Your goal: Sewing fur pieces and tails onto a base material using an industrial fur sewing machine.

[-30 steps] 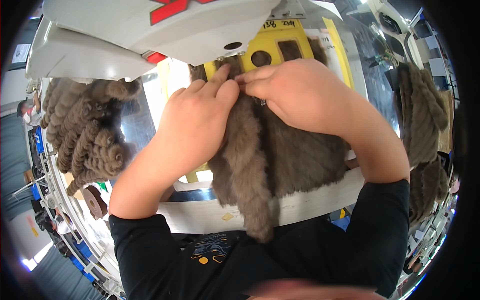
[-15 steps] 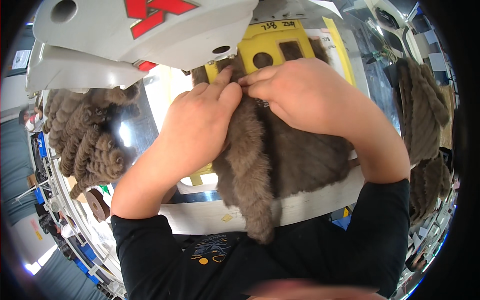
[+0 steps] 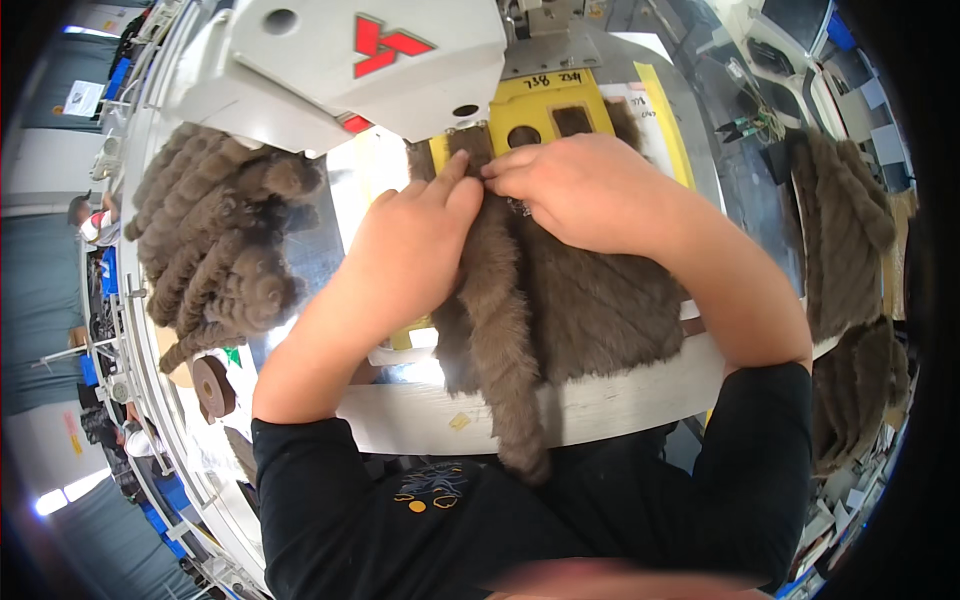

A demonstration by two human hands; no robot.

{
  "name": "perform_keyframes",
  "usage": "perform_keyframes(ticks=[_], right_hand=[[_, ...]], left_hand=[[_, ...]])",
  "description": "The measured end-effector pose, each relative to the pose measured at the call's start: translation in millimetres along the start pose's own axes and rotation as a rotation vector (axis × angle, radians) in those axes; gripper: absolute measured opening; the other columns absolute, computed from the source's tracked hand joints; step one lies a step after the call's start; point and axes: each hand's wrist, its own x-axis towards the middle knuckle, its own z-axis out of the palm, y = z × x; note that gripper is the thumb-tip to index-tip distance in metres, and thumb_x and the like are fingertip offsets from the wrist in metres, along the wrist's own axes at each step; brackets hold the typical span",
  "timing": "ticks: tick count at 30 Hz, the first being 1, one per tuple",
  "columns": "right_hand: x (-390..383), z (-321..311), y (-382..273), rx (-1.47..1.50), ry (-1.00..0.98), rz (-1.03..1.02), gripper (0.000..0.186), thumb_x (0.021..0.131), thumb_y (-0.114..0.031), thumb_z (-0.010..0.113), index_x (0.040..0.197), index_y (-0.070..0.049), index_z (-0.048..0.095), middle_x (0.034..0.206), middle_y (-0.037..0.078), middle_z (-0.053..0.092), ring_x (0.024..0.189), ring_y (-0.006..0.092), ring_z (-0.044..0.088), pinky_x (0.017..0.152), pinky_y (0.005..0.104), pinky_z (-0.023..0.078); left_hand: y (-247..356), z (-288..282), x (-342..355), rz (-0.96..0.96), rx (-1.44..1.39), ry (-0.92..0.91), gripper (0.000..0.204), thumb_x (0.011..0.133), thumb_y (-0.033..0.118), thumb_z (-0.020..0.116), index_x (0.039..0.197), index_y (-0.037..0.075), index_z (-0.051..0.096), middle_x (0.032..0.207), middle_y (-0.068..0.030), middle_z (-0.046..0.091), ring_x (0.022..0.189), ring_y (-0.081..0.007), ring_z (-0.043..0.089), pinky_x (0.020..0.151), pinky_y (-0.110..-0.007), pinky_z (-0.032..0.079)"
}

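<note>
one long fur strip (image 3: 503,330), brown and fluffy, points from the white machine (image 3: 330,75) toward the black shirt (image 3: 560,530), its near end over the table edge (image 3: 620,400), with wider fur (image 3: 605,315) to either side. the left hand (image 3: 415,235) and right hand (image 3: 575,190) rest fingertips around its far end, nearly together; whether they pinch, i cannot tell. black handwriting (image 3: 552,82) marks the yellow plate (image 3: 508,113); a red emblem (image 3: 390,43) marks the smooth machine.

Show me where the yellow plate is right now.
In the head view, the yellow plate is at upper centre, just beyond the right hand and right of the white machine head.
</note>
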Motion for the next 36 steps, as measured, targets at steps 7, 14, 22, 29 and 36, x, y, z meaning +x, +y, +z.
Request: perform_keyframes(ticks=[7,14,22,29,36], right_hand=[[-5,7,12,0.041,0.017,-0.056,0.037,0.092,-0.007,0.060,0.127,-0.005,0.073,0.136,0.009,0.071,0.116,0.0328,0.070,0.097,0.0444,0.057],[-7,-2,21,0.034,0.011,-0.038,0.035,0.094,-0.009,0.061,0.127,-0.004,0.073,0.139,0.011,0.069,0.120,0.0345,0.067,0.102,0.0444,0.055],[-4,17,-3,0.008,-0.012,-0.074,0.035,0.098,-0.015,0.063,0.131,-0.008,0.073,0.146,0.008,0.066,0.128,0.0329,0.063,0.109,0.0435,0.052],[1,34,-11,0.106,0.011,-0.190,0.034,0.097,-0.014,0.065,0.129,-0.005,0.073,0.142,0.009,0.067,0.131,0.0341,0.060,0.112,0.0456,0.048],[-1,18,-67,0.165,-0.016,-0.178,0.033,0.095,-0.015,0.070,0.125,-0.003,0.072,0.135,0.015,0.068,0.121,0.0367,0.066,0.105,0.0441,0.053]], left_hand=[[71,-21,-61,0.449,0.125,0.042,0.046,0.084,0.017,0.064,0.128,0.004,0.067,0.140,-0.0186,0.065,0.092,-0.0218,0.060,0.077,-0.034,0.046],[94,-4,-108,0.474,0.123,0.040,0.039,0.079,0.022,0.063,0.114,0.005,0.071,0.127,-0.0133,0.070,0.090,-0.0199,0.060,0.076,-0.033,0.046],[37,-1,-185,-0.015,-0.491,0.725,0.028,0.094,0.016,0.074,0.117,0.000,0.071,0.130,-0.0217,0.071,0.113,-0.0305,0.069,0.096,-0.041,0.054],[16,20,-236,-0.283,-0.771,1.055,0.041,0.093,0.023,0.085,0.118,-0.002,0.065,0.116,-0.0169,0.070,0.117,-0.0288,0.067,0.106,-0.041,0.051],[32,19,-234,-0.417,-0.947,1.237,0.035,0.095,0.009,0.080,0.121,0.002,0.057,0.110,-0.0062,0.062,0.104,-0.0165,0.060,0.099,-0.034,0.048]])
